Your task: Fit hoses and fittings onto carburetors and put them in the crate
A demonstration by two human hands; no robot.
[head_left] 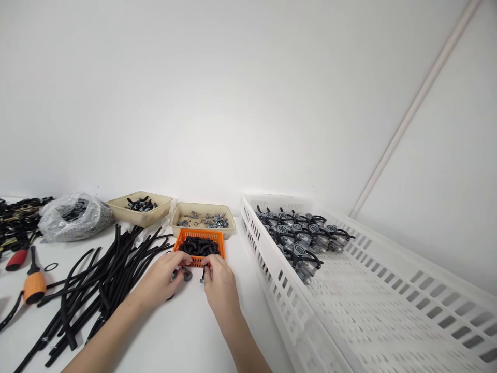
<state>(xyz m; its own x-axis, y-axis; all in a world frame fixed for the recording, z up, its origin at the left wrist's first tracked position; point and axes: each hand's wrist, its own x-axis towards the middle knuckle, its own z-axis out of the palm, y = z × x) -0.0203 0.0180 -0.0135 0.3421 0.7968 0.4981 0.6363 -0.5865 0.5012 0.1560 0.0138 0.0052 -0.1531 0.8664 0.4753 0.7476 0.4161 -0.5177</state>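
Just in front of a small orange basket (222, 241) of black curved rubber pieces (199, 245), both hands are at work. My left hand (165, 274) is closed, its fingers pinching a small grey round part (187, 275). To its right, my right hand (220, 284) pinches a small part (202, 278), dark on top with a greyish lower end; its exact kind is hidden by the fingers. The two parts are apart from each other. A dark bit shows under my left wrist, too covered to name.
Black tubes (111, 274) lie heaped on the left, near an orange-handled screwdriver (34, 285) and a plastic bag (73, 230). Behind stand two beige trays, one with metal parts (215, 221). A white crate (267, 269) on the right holds rows of assembled units (297, 230).
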